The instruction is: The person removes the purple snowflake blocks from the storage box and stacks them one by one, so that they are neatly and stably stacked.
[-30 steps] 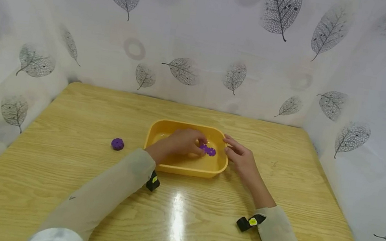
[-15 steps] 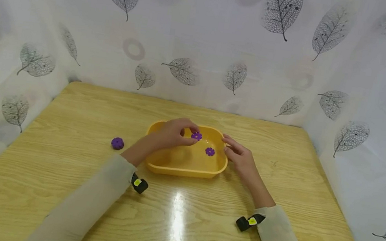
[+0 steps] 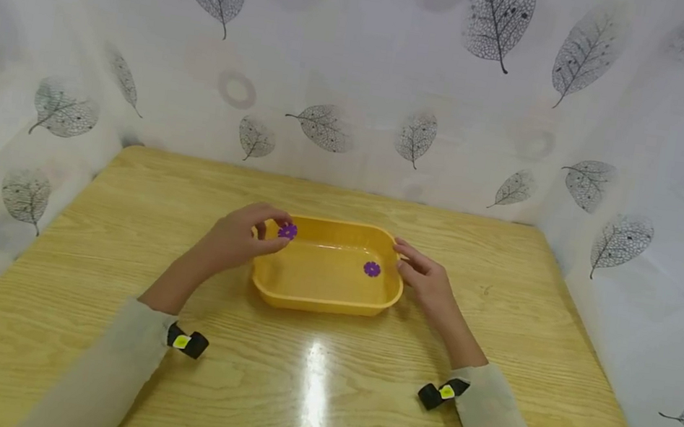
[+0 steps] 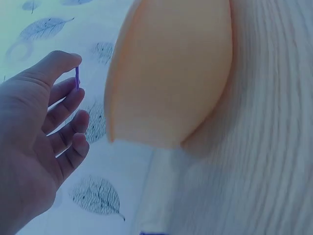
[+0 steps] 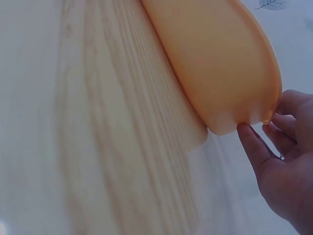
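My left hand (image 3: pixel 237 235) pinches a purple flower-shaped plastic disc (image 3: pixel 288 231) between thumb and fingertips, over the left end of the yellow basin (image 3: pixel 322 306). In the left wrist view the held disc (image 4: pixel 77 77) is seen edge-on, level with the basin's rim, and the other fingers are loosely bent. A second purple flower disc (image 3: pixel 372 269) lies inside the basin toward its right end. At that end my right hand (image 3: pixel 431 281) holds the basin. The right wrist view shows its thumb (image 5: pixel 252 144) against the outer wall and its fingers at the rim.
The basin stands on a wood-grain table (image 3: pixel 320 371). A purple bit (image 4: pixel 154 233) shows at the bottom edge of the left wrist view. A white leaf-print curtain (image 3: pixel 350 61) hangs behind the table and along both sides. Each wrist wears a black camera.
My left hand has lifted one purple disc from beside the other and carried it left to the basin's left end. The purple piece on the table is now hidden behind that hand. The right hand stays put.
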The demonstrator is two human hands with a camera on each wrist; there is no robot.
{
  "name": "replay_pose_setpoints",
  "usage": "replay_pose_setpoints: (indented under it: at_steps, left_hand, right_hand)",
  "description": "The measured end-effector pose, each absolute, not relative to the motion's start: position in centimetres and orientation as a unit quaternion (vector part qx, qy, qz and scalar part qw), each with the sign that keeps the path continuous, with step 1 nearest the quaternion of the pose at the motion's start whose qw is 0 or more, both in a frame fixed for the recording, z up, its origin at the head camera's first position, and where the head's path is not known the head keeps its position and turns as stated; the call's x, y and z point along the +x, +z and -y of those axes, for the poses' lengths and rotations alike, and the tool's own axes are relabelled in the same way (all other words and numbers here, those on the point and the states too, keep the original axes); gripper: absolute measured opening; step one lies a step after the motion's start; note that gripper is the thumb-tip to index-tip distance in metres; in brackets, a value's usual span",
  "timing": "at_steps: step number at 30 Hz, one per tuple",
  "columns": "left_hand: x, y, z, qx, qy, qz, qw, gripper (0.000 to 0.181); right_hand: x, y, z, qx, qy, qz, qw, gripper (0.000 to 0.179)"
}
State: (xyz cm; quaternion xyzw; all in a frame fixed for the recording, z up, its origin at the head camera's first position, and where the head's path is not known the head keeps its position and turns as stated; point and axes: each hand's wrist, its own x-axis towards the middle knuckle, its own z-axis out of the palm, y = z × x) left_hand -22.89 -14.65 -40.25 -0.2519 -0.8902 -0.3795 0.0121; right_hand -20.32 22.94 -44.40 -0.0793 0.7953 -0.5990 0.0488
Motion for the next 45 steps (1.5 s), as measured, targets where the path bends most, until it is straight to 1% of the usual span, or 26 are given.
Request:
replay_pose_setpoints:
  at_steps: [6,12,17,24,32,45]
  left_hand:
    - [-21.9,-40.5,18.0,-0.213,-0.370,0.904,0.022,0.033]
    - [-20.8,-41.3,21.4,-0.170,-0.360,0.917,0.008,0.039]
    - [-20.2,-41.8,23.4,-0.161,-0.350,0.923,0.000,0.041]
    - [-19.8,-42.2,24.5,-0.163,-0.330,0.930,-0.010,0.042]
    - [-19.8,-42.3,25.3,-0.149,-0.309,0.938,-0.056,0.046]
    - [-20.3,-43.5,26.2,-0.165,-0.318,0.929,-0.096,0.041]
  right_hand:
    - [-20.2,-44.4,-23.1,-0.080,-0.600,-0.795,0.048,0.042]
    - [-20.0,-44.2,-23.2,-0.072,-0.596,-0.798,0.051,0.041]
    - [-19.9,-44.1,-23.2,-0.076,-0.594,-0.799,0.053,0.043]
    - [-19.8,-43.9,-23.1,-0.076,-0.593,-0.800,0.056,0.042]
    - [-19.8,-43.8,-23.1,-0.073,-0.590,-0.802,0.057,0.043]
    - [-19.9,-44.0,-23.2,-0.076,-0.586,-0.805,0.055,0.044]
